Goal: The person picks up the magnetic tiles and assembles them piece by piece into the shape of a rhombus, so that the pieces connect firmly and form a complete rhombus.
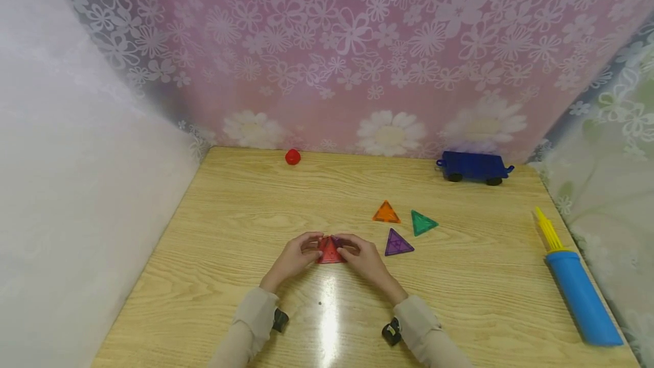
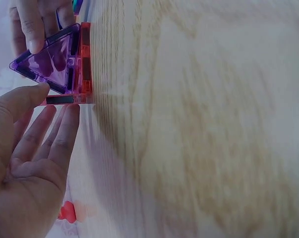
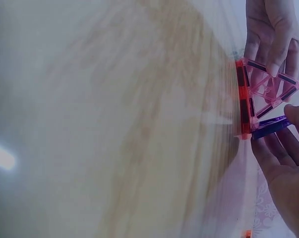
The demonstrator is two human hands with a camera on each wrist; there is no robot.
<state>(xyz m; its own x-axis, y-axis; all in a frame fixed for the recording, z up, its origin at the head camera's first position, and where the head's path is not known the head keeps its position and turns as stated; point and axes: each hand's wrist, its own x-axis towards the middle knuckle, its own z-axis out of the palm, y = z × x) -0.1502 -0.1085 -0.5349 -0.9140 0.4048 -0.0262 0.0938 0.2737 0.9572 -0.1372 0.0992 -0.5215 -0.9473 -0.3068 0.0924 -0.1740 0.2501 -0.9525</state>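
Observation:
A red magnetic square tile (image 1: 331, 255) lies near the middle of the table, between the two hands. At its left side, my left hand (image 1: 296, 255) pinches a pinkish-red triangle tile (image 3: 264, 89) that stands tilted on the square's edge. Opposite it, my right hand (image 1: 365, 258) holds a purple triangle tile (image 2: 51, 60) between thumb and fingers, its lower edge along the square's right side. Both triangles lean inward. To the right of my right hand lie an orange triangle tile (image 1: 386, 213), a green one (image 1: 422, 223) and another purple one (image 1: 397, 243).
A small red piece (image 1: 293, 157) sits at the table's back edge. A blue wheeled car base (image 1: 473, 167) stands at the back right. Along the right edge lies a blue pump (image 1: 583, 299) with a yellow nozzle. Patterned curtains hang behind the wooden table (image 1: 230, 226).

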